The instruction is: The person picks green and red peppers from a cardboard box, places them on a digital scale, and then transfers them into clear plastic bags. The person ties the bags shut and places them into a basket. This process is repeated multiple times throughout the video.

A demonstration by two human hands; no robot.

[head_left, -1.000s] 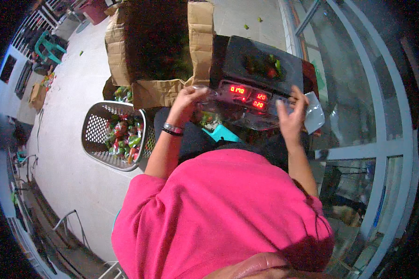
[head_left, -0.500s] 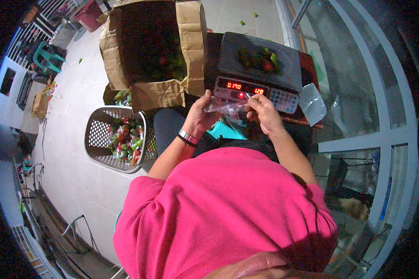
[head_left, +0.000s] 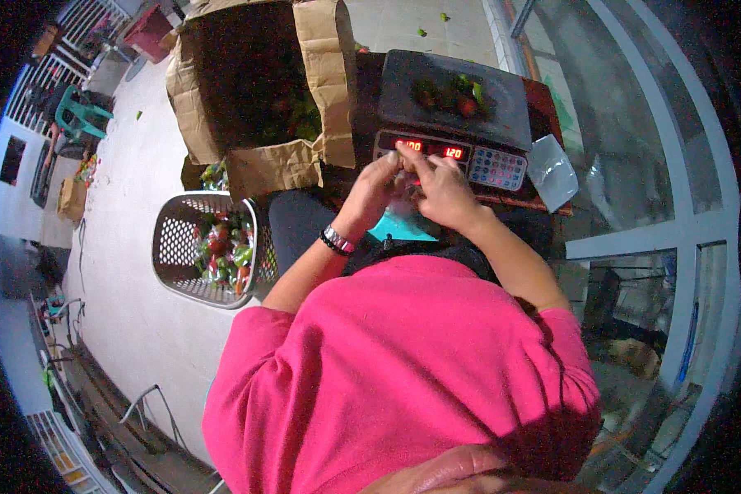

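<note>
Pale tiled floor (head_left: 123, 247) spread to the left of the digital scale (head_left: 502, 107) and beyond it, while framed glass panels (head_left: 609, 148) stood to its right. A reddish-brown tabletop (head_left: 545, 115) showed under the scale's right side. Just left of the scale, a brown paper sack (head_left: 329, 74) gaped upward, dim produce inside; farther left and nearer the person sat a perforated laundry-style basket (head_left: 173, 247) of film-wrapped peppers (head_left: 218, 247). Both hands met at the scale's near edge, before its display: the left hand (head_left: 377, 188) and right hand (head_left: 449, 193) appeared to pinch clear plastic film (head_left: 402, 202) between their fingertips, though blur hid the exact hold. The step in hand looked like working at a thin bag's mouth; the next move seemed to call for fingertips parting two clinging layers without tearing them. Small green and red peppers (head_left: 467, 105) rested loose on the scale's pan.
</note>
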